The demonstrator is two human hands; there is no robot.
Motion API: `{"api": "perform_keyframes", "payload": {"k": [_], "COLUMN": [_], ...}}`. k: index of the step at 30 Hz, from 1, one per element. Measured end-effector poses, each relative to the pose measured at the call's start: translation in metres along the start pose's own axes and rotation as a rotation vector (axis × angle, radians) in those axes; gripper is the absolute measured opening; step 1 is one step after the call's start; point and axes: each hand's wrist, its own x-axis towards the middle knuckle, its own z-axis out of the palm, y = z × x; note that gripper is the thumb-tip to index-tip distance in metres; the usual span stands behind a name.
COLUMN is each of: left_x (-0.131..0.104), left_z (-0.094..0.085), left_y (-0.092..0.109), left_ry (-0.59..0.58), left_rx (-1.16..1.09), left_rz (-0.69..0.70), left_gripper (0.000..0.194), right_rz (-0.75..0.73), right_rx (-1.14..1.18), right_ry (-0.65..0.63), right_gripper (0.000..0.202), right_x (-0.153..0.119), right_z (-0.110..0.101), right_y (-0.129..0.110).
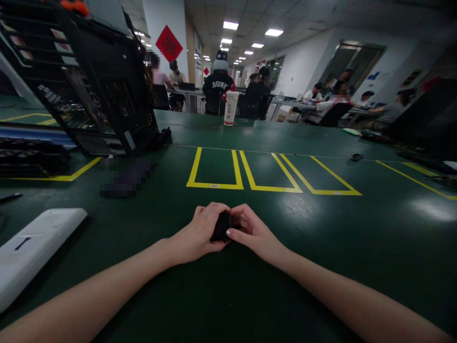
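Observation:
Both hands meet over the green table [228, 295], around a small black box-like object [220, 227]. My left hand [200, 233] wraps over its left side, with the thumb along the near edge. My right hand [252, 231] closes on the object's right side, thumb at the near right corner and fingers curled behind. Much of the object is hidden by the fingers, so its exact kind does not show. It sits low, at or just above the tabletop; I cannot tell which.
Yellow tape outlines [214, 186] lie beyond my hands. At left stand an open black computer case [103, 90], a white box-shaped device [39, 247] and a blurred dark item [126, 178]. A paper cup [231, 108] is at the back. People sit at tables beyond.

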Motion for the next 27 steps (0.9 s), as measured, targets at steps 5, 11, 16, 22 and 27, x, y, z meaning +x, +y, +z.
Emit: {"api": "perform_keyframes", "payload": {"k": [5,11,16,22,27], "left_x": [0.0000,0.0010,0.0009,-0.0013,-0.0005], "left_z": [0.0020,0.0012,-0.0021,-0.0037,-0.0031], "left_y": [-0.0002,0.0017,0.0029,0.0038,0.0029], "left_ry": [0.002,0.011,-0.003,-0.009,0.005], "left_rx": [-0.019,-0.029,-0.038,-0.044,-0.038], "left_rz": [-0.018,-0.033,-0.023,-0.015,-0.021], "left_gripper": [0.053,0.053,0.053,0.054,0.054], "right_rz": [0.006,0.010,-0.007,0.011,0.017], "right_rx": [-0.015,-0.030,-0.076,-0.028,-0.005], "right_ry": [0.003,0.053,0.020,0.015,0.043], "right_gripper": [0.028,0.025,0.028,0.021,0.018], "right_x": [-0.0022,-0.0015,-0.0031,-0.0041,-0.0019], "right_z": [0.0022,0.0051,0.0052,0.0052,0.0070], "right_y": [-0.0028,-0.0029,-0.0033,-0.0063,-0.0025]}}
